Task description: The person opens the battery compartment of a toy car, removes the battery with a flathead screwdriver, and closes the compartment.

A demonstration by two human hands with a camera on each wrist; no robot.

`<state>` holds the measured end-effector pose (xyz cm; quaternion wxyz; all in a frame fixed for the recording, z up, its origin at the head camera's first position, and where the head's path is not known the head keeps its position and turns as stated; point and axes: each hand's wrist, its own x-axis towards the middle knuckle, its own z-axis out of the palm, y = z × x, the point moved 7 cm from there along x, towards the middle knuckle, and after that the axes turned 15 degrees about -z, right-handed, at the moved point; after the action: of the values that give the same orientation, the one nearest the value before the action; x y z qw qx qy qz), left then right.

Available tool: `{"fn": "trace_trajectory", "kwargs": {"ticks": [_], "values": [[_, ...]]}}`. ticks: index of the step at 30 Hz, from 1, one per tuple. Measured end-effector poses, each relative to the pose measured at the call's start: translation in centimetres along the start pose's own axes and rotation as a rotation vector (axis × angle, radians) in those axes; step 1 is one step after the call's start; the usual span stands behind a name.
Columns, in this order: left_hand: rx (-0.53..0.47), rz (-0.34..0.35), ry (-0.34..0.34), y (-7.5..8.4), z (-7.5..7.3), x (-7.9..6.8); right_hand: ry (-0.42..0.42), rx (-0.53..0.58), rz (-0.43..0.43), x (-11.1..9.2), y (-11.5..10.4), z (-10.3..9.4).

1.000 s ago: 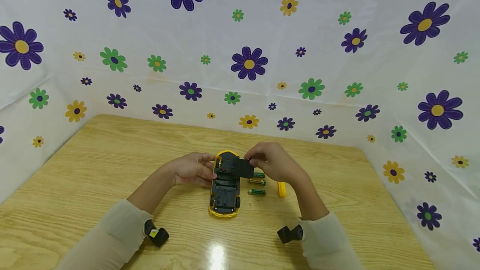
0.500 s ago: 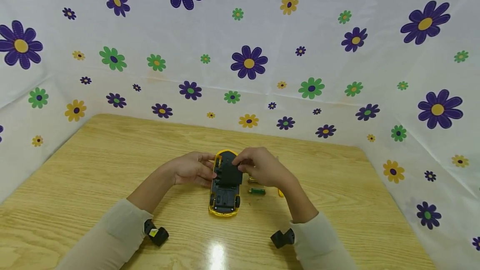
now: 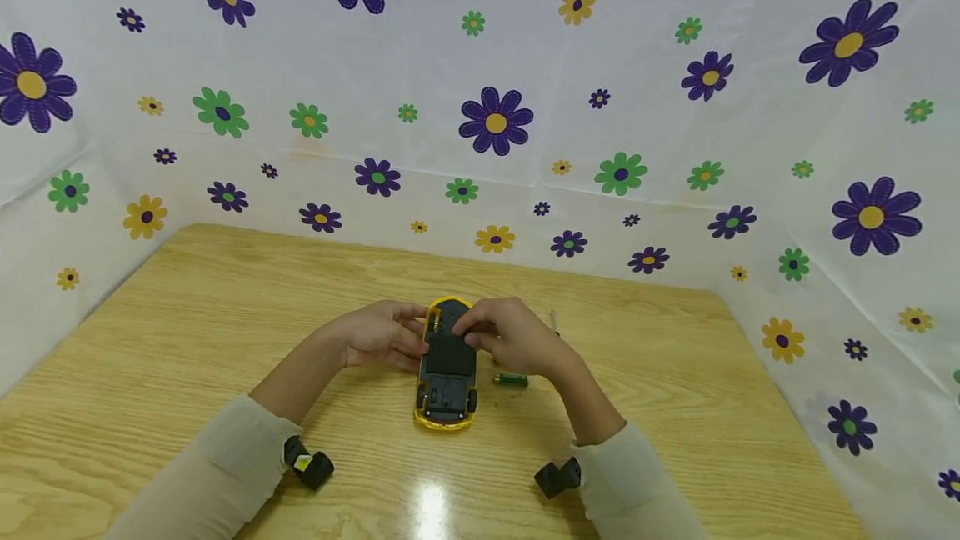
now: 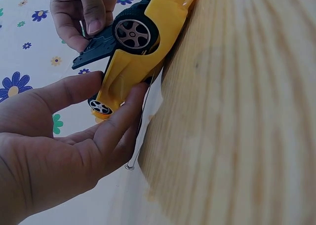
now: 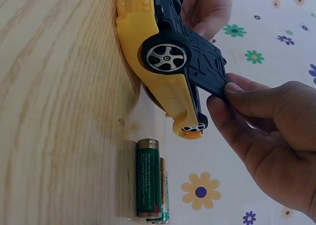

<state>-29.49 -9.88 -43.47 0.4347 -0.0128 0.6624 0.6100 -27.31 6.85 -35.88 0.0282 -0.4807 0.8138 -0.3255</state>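
Note:
A yellow toy car (image 3: 444,422) lies upside down on the table, its black underside and wheels facing up. My left hand (image 3: 378,336) grips its side, thumb on the near edge and fingers round the body, as the left wrist view shows. Between thumb and fingers, my right hand (image 5: 276,121) pinches a flat black battery cover (image 5: 205,62). This cover is tilted against the middle of the underside, one edge raised in both wrist views. Whether its far edge sits in the opening is hidden. Green batteries (image 5: 148,180) lie on the table beside the car, partly behind my right hand in the head view.
A thin metal shaft (image 3: 553,321) shows beyond my right hand; the rest of it is hidden. The wooden table (image 3: 262,298) runs back to a white flowered cloth (image 3: 420,65) that hangs behind and along both sides.
My right hand has moved left with the battery cover, from beside the car to over the middle of its underside. The left hand has kept its grip on the car.

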Motion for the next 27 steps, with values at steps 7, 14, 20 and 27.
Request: {"fn": "trace_trajectory", "kwargs": {"ticks": [7,14,20,27], "values": [[0.002,0.001,-0.004,0.1,0.0,0.0,0.009,0.023,0.024,0.0,0.6,0.2],[0.011,0.009,-0.020,0.1,0.2,0.0,0.013,0.062,0.065,0.0,1.4,0.6],[0.015,0.016,-0.033,0.2,0.2,0.0,0.031,0.109,0.098,-0.2,1.5,0.6],[0.020,0.022,-0.032,0.2,0.2,0.0,0.033,0.131,0.116,-0.2,1.7,0.5]]}}
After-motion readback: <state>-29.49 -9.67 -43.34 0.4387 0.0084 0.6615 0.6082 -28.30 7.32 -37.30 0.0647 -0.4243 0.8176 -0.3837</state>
